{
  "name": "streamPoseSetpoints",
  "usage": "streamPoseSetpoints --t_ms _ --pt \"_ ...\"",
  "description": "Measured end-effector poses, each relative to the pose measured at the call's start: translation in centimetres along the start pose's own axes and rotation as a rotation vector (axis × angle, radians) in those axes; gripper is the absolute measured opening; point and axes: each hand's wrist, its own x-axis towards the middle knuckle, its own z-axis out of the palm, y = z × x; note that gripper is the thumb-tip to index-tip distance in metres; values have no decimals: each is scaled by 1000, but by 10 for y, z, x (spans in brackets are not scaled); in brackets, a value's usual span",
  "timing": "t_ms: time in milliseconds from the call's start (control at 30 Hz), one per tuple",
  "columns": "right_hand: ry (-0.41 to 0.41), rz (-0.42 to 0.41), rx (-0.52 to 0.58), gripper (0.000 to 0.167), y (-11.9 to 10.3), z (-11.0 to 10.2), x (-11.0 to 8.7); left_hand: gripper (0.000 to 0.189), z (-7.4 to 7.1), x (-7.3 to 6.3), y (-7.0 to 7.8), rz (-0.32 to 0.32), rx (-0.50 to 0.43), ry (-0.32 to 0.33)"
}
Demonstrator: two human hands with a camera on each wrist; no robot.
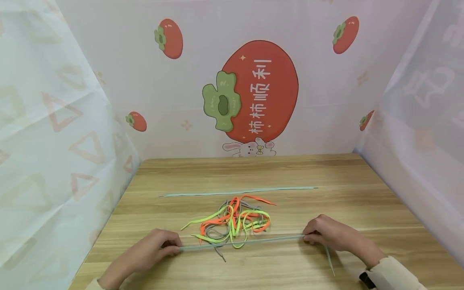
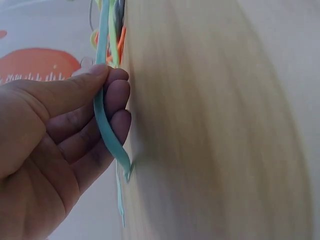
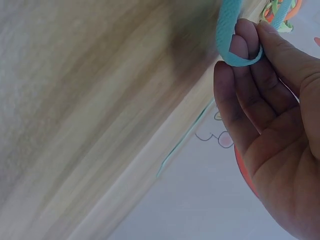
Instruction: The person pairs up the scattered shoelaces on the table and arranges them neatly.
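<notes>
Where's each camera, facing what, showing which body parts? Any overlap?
Head: worn on the head, looking forward and down at the wooden table; shows left hand, right hand, sleeves.
Left wrist: on that wrist, looking at the held teal lace; shows left palm and fingers.
Right wrist: on that wrist, looking at the same lace; shows right palm and fingers.
Shared: head and left wrist both show left hand, held teal lace, lace pile.

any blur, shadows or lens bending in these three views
Head view: soft light, faint shadows on the table near the left hand and right hand. Left wrist view: wood grain soft, table edge bowed, probably by the lens. Right wrist view: table grain smeared, a dark shadow beside the right hand, but the held turquoise lace shows its weave.
</notes>
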Motion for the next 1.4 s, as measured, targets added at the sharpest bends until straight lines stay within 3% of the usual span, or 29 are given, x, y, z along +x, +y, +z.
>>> streamPoseSetpoints --t_ms 200,433,733,1267,1400 --pt "-7 14 2 28 1 -3 0 9 -11 -13 -10 -13 -1 41" --pt "-14 33 7 28 5 -4 -2 8 -23 -30 -24 -22 74 138" --pt "0 54 -29 29 6 -10 -2 11 -40 -48 -41 -32 100 184" --pt "41 68 -33 32 13 -21 -11 12 -48 -56 -53 -73 133 204" --pt "55 73 -35 35 15 -27 -15 14 -53 -55 -52 -50 151 212"
